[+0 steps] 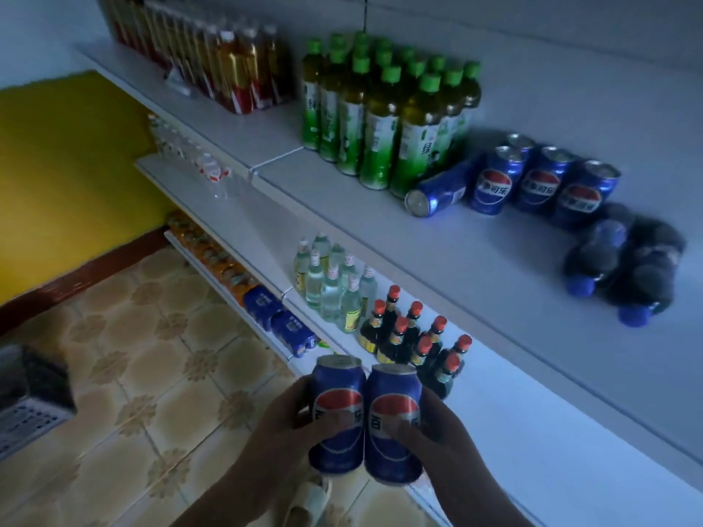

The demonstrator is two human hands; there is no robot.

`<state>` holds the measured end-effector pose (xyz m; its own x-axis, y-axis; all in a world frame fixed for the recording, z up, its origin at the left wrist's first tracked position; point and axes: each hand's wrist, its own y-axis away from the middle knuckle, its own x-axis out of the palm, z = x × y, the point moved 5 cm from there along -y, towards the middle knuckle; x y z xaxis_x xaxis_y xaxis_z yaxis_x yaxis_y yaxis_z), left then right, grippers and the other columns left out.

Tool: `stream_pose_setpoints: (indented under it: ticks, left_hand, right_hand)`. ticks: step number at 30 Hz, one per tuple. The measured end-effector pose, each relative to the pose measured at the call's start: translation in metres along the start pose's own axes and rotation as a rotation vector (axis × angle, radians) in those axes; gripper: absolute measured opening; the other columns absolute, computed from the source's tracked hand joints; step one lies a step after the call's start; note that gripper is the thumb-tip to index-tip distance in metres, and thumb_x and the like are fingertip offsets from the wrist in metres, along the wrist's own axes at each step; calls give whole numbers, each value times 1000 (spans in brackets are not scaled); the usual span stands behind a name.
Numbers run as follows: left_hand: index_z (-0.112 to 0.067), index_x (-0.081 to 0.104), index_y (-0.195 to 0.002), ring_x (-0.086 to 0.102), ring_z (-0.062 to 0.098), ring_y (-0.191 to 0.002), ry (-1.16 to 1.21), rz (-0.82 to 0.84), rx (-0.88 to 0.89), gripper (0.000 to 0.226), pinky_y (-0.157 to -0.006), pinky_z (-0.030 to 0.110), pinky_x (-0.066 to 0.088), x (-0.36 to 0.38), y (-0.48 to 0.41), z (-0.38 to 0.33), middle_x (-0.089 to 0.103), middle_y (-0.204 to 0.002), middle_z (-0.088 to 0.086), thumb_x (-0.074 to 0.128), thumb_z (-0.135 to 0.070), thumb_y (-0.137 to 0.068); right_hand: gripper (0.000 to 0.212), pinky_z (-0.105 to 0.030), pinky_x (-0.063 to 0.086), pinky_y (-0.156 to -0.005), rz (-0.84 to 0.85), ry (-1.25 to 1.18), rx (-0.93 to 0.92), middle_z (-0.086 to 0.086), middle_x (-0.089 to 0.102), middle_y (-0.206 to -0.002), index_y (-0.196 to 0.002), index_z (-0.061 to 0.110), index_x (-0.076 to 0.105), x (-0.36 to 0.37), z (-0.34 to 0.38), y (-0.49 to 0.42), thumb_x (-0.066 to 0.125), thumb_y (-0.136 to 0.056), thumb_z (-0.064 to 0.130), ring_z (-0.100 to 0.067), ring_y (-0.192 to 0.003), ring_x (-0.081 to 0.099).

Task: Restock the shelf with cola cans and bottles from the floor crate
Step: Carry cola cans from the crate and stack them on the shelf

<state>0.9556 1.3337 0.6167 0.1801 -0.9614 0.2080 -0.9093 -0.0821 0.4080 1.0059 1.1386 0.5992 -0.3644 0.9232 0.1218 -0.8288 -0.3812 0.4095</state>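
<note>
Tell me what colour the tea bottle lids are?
Bright green lids, clearest in the head view.

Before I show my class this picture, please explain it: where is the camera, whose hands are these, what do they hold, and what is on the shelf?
No machine here: one camera worn on a person's head looks forward and down, so both hands are the wearer's. The left hand grips one blue cola can, the right hand another can, side by side. On the upper shelf stand green-capped bottles and upright cola cans; a tipped can lies on its side, and dark cola bottles lie further right.
</note>
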Motion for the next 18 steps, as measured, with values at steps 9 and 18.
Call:
stream_pose_setpoints:
  ticks: [9, 18]
  left_hand:
    - [-20, 67, -122, 70, 32, -110, -318, 501, 278, 58, -94, 47, 56, 40, -106, -114, 74, -116, 10, 86, -26, -68]
    - [-30, 63, -118, 67, 2, -111, -662, 739, 617, 59, -99, 22, 50, 126, -174, -190, 73, -115, -17, 94, -20, -68]
  right_hand:
    - [66, -36, 58, -89, -390, 143, -290, -2, 77, -113, -127, 20, 63, -19, 100, 0, 90, -67, 24, -18, -104, 73]
    - [61, -32, 55, -94, -753, 447, -475, 9, 75, -115, -125, 26, 62, -84, 163, -11, 90, -73, 11, -10, -108, 71]
